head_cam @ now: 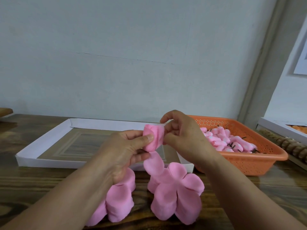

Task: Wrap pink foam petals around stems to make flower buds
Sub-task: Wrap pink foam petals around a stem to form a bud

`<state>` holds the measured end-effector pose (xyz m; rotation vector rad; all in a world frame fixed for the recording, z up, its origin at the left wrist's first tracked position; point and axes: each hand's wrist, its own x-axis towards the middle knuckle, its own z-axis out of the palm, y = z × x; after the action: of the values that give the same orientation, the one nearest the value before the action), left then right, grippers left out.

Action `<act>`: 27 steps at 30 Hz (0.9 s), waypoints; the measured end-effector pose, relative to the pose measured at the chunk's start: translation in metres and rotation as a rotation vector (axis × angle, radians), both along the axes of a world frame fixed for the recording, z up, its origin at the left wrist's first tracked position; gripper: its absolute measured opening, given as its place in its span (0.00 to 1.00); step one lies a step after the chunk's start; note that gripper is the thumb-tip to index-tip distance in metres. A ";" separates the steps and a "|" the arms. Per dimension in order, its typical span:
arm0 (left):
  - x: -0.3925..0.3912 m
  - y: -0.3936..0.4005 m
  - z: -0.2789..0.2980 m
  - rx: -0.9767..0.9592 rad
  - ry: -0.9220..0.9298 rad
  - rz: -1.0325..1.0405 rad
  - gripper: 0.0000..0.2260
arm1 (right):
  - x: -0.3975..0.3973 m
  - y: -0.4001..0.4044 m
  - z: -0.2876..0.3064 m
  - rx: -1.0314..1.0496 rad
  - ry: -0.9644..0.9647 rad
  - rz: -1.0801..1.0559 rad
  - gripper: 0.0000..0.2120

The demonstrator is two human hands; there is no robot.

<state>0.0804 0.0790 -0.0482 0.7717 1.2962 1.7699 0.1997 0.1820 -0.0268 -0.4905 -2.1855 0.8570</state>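
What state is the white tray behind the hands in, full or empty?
Mostly empty, as far as visible: the white tray shows a bare brown bottom. The hands hide its right part.

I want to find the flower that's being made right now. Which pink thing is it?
Start at the orange basket on the right of the wooden table, then look left to the two hands, left hand and right hand. Between them is a rolled pink bud. It is the only pink piece held up; the others lie flat or in the basket.

Both hands, left hand (126, 146) and right hand (181, 133), pinch a pink foam bud (153, 138) above petal stacks (176, 193) beside an orange basket (249, 161).
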 end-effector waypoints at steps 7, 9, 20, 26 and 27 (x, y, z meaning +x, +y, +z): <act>-0.001 -0.002 0.003 -0.057 -0.043 0.017 0.15 | 0.011 0.003 0.000 0.267 -0.160 0.272 0.27; -0.002 -0.001 0.003 -0.088 -0.054 0.017 0.11 | 0.014 0.004 0.002 0.269 -0.197 0.288 0.26; -0.002 0.000 0.004 -0.096 -0.085 0.021 0.11 | 0.012 0.005 0.002 0.269 -0.077 0.187 0.12; -0.002 0.000 0.002 -0.112 -0.075 0.010 0.08 | 0.013 0.000 0.004 0.310 -0.154 0.176 0.15; -0.003 0.001 0.002 -0.114 -0.079 0.010 0.05 | 0.014 0.001 0.005 0.319 -0.175 0.177 0.16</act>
<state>0.0777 0.0796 -0.0460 0.6265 1.3377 1.7015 0.2132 0.1826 -0.0220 -0.2239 -2.4973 0.5546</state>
